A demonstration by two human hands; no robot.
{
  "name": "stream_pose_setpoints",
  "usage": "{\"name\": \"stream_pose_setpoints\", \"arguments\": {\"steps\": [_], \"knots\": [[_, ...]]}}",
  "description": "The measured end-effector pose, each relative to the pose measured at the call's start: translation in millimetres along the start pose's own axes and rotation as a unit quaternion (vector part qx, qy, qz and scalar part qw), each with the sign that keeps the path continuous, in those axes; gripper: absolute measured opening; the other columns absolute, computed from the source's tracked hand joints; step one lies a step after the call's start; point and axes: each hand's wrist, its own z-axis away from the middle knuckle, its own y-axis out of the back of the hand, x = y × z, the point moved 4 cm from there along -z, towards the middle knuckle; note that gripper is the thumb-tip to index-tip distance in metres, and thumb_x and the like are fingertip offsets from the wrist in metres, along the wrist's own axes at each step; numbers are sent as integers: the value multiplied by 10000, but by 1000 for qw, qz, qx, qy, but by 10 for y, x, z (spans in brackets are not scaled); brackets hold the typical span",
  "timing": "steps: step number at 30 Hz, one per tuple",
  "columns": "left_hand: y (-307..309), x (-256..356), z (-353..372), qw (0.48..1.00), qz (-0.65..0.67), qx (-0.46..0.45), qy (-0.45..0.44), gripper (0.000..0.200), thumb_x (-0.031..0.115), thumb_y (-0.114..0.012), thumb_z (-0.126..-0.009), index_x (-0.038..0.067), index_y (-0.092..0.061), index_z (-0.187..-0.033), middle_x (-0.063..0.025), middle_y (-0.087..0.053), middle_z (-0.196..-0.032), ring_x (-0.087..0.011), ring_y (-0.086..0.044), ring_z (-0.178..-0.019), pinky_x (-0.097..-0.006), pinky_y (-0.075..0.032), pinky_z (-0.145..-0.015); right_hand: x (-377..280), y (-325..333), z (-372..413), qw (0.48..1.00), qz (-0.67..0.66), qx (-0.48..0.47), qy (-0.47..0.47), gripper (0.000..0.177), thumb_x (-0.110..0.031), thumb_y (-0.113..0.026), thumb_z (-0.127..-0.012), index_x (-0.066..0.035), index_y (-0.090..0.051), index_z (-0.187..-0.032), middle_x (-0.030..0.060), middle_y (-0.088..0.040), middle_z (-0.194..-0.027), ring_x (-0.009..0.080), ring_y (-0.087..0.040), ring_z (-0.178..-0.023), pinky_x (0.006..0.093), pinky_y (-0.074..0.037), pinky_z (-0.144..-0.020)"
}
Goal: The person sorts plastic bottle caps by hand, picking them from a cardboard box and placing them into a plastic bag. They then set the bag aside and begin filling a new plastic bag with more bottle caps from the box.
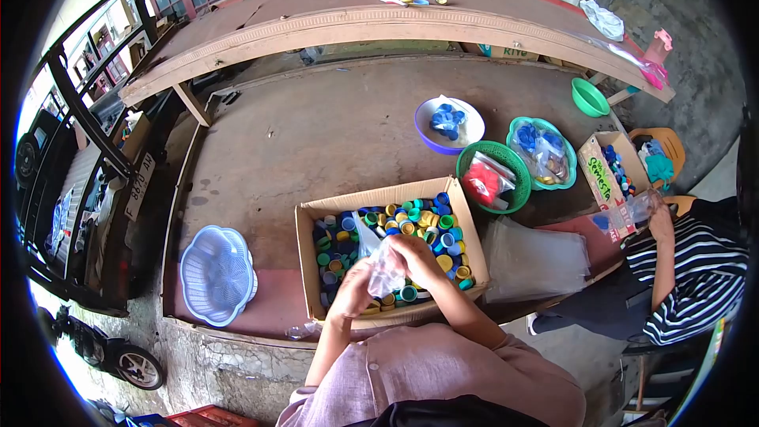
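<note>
A clear plastic bag (pixel 385 270) hangs between my two hands above a cardboard box (pixel 310 231). My left hand (pixel 353 294) is closed on the bag's left side. Gripping its upper right part is my right hand (pixel 414 258), with the fingers bent around the plastic. Beneath them, loose bottle caps (pixel 444 262) in blue, green, yellow and white fill the box. Whether any caps are inside the bag cannot be made out. To the right of the box lies a stack of flat clear plastic bags (pixel 536 259).
An empty light-blue basket (pixel 217 275) sits left. Behind the box stand a purple-rimmed bowl (pixel 431 136), a green basket (pixel 494 182) and a mint basket (pixel 545 154), each holding bagged items. A co-worker in a striped shirt (pixel 696 261) handles plastic at another box (pixel 605 178). A raised shelf (pixel 332 24) spans the back.
</note>
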Motion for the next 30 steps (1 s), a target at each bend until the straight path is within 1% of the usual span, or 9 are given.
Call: {"name": "stream_pose_setpoints", "arguments": {"steps": [3, 6, 7, 13, 17, 21, 23, 24, 30], "knots": [[-44, 50, 49, 993, -9, -112, 35, 253, 224, -509, -865, 11, -520, -1002, -64, -595, -919, -138, -561, -838, -268, -438, -773, -13, -75, 105, 974, -112, 185, -65, 302, -227, -460, -902, -81, -507, -643, -37, -456, -543, 33, -392, -459, 182, -297, -422], [-21, 115, 62, 992, 127, 20, -9, 286, 297, -418, -904, 35, -524, -951, -58, -590, -854, -171, -571, -818, -315, -464, -758, 308, 77, 155, 989, -78, 77, -95, 245, -284, -509, -878, -81, -558, -749, -50, -489, -620, 23, -427, -495, 183, -332, -436], [110, 45, 15, 972, 225, -58, -22, 492, 374, -396, -891, -17, -407, -1189, -154, -526, -1118, -280, -528, -1028, -414, -434, -877, 302, -72, 190, 976, -120, 122, -133, 256, -295, -515, -873, -68, -566, -767, -49, -495, -624, 19, -431, -500, 187, -363, -455], [19, -215, 28, 937, 291, -158, 115, 419, 244, -438, -891, -29, -385, -1204, -145, -541, -1074, -215, -582, -908, -321, -506, -779, 180, 48, 93, 925, -360, 28, -113, 241, -269, -491, -883, -86, -536, -733, -19, -545, -595, 55, -520, -477, 166, -449, -443], [-237, 195, -64, 953, 302, 10, 17, 301, 213, -404, -910, -5, -463, -1109, -158, -565, -1031, -245, -583, -914, -350, -519, -762, 43, -64, 61, 909, -398, -49, -118, 245, -221, -522, -865, 1, -556, -961, 78, -616, -828, 103, -609, -718, 219, -526, -629], [-445, 241, -39, 848, 498, -180, 1, 293, 146, -395, -884, -39, -465, -1100, -195, -537, -1078, -294, -554, -969, -395, -486, -828, 366, 28, -45, 911, -397, -35, -105, 446, -166, -487, -870, 19, -357, -1255, 146, -551, -1078, 185, -576, -927, 313, -481, -818], [-115, -38, -155, 924, 364, -110, 38, 350, 222, -388, -897, 8, -421, -1172, -161, -518, -1128, -279, -536, -1005, -376, -467, -839, 113, -62, -78, 832, -499, -242, -12, 501, -155, -504, -859, -11, -310, -1298, 116, -560, -1038, 162, -578, -878, 294, -485, -778], [-194, 13, -143, 958, 285, -33, 10, 342, 240, -391, -899, 34, -420, -1171, -132, -511, -1132, -250, -515, -1029, -370, -438, -862, 104, 33, -90, 945, -327, -30, -7, 550, -157, -512, -854, -20, -262, -1324, 85, -567, -988, 126, -581, -804, 236, -484, -708], [-226, 453, -33, 937, -244, 3, -248, 475, 100, -570, -726, 66, -318, -1126, -67, -367, -1030, -145, -415, -974, -286, -347, -855, -354, -65, -8, 995, -88, -44, 11, 499, -193, -439, -887, -48, -252, -1327, 127, -560, -1059, 133, -578, -861, 222, -507, -649]]}}
